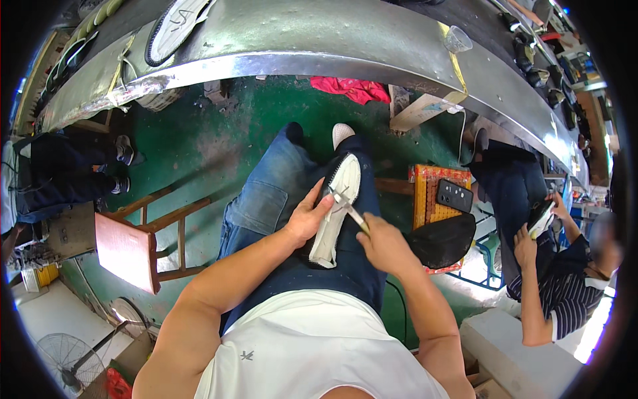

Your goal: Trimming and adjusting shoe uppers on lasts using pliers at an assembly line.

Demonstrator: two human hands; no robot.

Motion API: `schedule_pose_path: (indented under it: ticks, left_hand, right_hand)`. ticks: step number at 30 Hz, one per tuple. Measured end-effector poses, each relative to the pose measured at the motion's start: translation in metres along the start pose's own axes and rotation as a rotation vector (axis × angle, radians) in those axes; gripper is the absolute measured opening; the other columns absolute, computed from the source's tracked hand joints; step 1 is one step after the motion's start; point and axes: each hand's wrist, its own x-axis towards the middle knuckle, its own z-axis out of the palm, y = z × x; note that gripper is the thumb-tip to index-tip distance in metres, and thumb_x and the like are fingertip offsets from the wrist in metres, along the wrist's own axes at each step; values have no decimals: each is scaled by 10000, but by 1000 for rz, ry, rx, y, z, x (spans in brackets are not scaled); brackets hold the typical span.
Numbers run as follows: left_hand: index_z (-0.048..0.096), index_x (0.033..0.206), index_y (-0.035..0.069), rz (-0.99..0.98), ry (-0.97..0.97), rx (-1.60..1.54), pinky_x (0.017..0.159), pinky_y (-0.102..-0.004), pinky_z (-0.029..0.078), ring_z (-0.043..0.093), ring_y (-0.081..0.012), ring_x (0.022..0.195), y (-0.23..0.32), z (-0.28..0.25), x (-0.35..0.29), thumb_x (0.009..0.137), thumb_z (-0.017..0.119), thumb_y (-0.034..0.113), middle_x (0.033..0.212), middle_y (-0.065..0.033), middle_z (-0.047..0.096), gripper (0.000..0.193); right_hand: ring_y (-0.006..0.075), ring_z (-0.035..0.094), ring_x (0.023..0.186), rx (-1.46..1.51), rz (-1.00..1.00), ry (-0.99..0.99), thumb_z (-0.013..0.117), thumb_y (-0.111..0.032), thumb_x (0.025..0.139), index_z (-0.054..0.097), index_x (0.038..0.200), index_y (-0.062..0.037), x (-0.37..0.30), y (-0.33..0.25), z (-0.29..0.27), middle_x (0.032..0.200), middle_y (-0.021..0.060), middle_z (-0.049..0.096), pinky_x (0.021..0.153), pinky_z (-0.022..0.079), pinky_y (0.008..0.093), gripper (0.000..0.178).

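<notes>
**Shoe (327, 241) on our lap (292, 269), tool (354, 215) against it**

Shoe lies pale side up on our thighs, slightly tilted, rounded toe pointing away from us, dark stitched edge around it. Our left hand (308, 221) has it by the left side: thumb over the pale face, forefinger stretched along the edge, other fingers partly hidden. Our right hand (385, 246) has its fingers curled tight round the pale handle of the tool; metal head sits over the middle of the shoe, just beside our left thumb. Can't tell if it touches.

Around us: metal bench (299, 33) ahead, wooden stool (126, 249) to our left, phone (454, 195) to our right near a black bag (442, 241).
</notes>
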Motion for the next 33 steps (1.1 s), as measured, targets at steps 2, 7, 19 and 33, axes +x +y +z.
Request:
schedule_pose_path:
  ticks: [2, 7, 19, 33]
  left_hand:
    - [246, 1620, 95, 101, 26, 162, 1133, -332, 378, 486, -258, 1383, 1, 4, 0, 1035, 586, 395, 1544, -191, 457, 740]
    - [266, 1615, 197, 303, 99, 724, 1052, -406, 476, 558, -413, 1292, 15, 8, -7, 1042, 516, 287, 1456, -287, 498, 631]
    - [255, 1607, 164, 257, -96, 1310, 937, -496, 522, 642, -487, 1096, 57, 21, -8, 1044, 468, 259, 1297, -362, 578, 610]
    - [228, 1577, -30, -93, -146, 508, 1133, -358, 400, 514, -272, 1338, 46, -12, 1, 948, 728, 297, 1459, -214, 514, 867]
  right_hand:
    - [471, 643, 985, -143, -4, 33, 617, -236, 975, 620, 1113, 37, 6, -2, -10, 991, 295, 679, 851, 503, 520, 306]
    - [177, 672, 725, 384, 181, -91, 612, -232, 995, 622, 1138, 37, 11, 37, 23, 848, 108, 698, 625, 518, 331, 305]
    - [196, 666, 705, 415, 99, 63, 423, -421, 1090, 611, 967, 28, 34, 43, -7, 744, 105, 654, 659, 521, 370, 501]
    - [483, 653, 917, 199, 197, -299, 558, -333, 1022, 596, 1069, 40, -26, 9, -30, 969, 285, 684, 799, 496, 548, 378]
